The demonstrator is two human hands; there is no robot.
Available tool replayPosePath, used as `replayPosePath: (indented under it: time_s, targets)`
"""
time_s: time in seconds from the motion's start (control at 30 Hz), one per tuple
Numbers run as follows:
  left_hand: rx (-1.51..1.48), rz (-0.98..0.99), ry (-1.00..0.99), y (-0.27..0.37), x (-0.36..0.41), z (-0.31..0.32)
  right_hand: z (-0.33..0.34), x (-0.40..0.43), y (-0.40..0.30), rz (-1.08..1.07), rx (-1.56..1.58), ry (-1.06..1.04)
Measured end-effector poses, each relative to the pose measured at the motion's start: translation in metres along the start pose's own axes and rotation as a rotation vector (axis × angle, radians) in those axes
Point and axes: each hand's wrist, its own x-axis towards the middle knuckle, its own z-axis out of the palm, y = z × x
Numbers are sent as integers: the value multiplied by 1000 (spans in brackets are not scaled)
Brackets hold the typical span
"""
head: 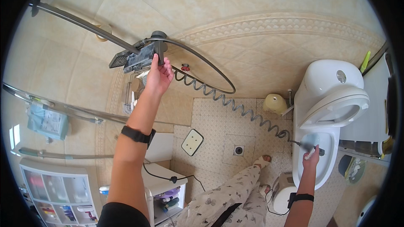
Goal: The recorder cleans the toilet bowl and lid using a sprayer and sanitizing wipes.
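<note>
My left hand (160, 75) is raised to the dark grey wall shower unit (140, 58). Its thumb and fingers are around the lower end of a grey upright handle (160, 49) on the unit's side. Over the white toilet bowl (329, 160), my right hand (311, 158) grips a handheld sprayer (321, 151) with a pale part. The sprayer's head is blurred, so its shape is unclear. A grey coiled hose (230, 102) runs from below the shower unit to the sprayer. The toilet seat (334, 108) is raised against the cistern (334, 75).
A floor drain (239, 150) and a pale bathroom scale (192, 142) are on the tiled floor. A yellow container (275, 103) stands beside the toilet, and a white bin (283, 195) is near my feet. A white cabinet (167, 176) and a wire basket (131, 93) are at left.
</note>
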Motion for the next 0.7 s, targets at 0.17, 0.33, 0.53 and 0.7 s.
replayPosePath:
  time_s: [0.17,0.33,0.53,0.7]
  targets:
    - [70,-66,60,24,-2,8,0,2,3,24,6,-5]
    - [83,12,82,50,-8,31,5,3,5,16,19,18]
    - [216,-28,67,74,-1,29,7,-2,11,13,20,42]
    - [240,-34,-77,56,19,31,-19,8,3,-66,-25,54]
